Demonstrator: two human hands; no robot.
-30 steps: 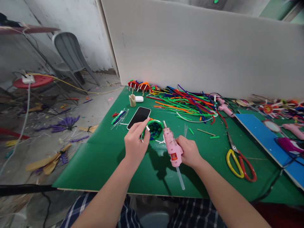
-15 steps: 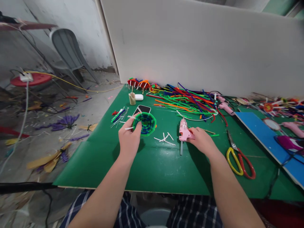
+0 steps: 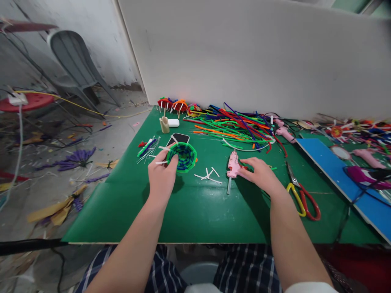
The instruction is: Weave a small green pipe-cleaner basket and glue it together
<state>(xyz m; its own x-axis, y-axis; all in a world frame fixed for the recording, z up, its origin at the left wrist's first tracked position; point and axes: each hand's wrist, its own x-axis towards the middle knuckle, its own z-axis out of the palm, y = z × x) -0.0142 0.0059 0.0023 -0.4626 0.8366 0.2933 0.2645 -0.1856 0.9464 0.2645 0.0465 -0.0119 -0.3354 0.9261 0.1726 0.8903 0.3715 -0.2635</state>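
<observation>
My left hand (image 3: 161, 176) grips a small woven green-and-blue basket (image 3: 182, 156) by its near rim and holds it just above the green table (image 3: 189, 207). White spokes stick out of the basket's left side. My right hand (image 3: 259, 174) rests on the table with its fingers loosely on the handle of a pink glue gun (image 3: 233, 166), which lies flat with a glue stick poking out toward me. A few short white stick pieces (image 3: 209, 175) lie between my two hands.
A black phone (image 3: 177, 138) lies behind the basket. A heap of coloured strips (image 3: 235, 126) fills the back of the table. Yellow-and-red scissors (image 3: 301, 194) lie to the right, beside a blue board (image 3: 330, 167). A grey chair (image 3: 73, 69) stands on the littered floor at left.
My right hand carried the glue gun away from the basket and laid it flat on the table to the right. My left hand turned the basket so its open side faces me.
</observation>
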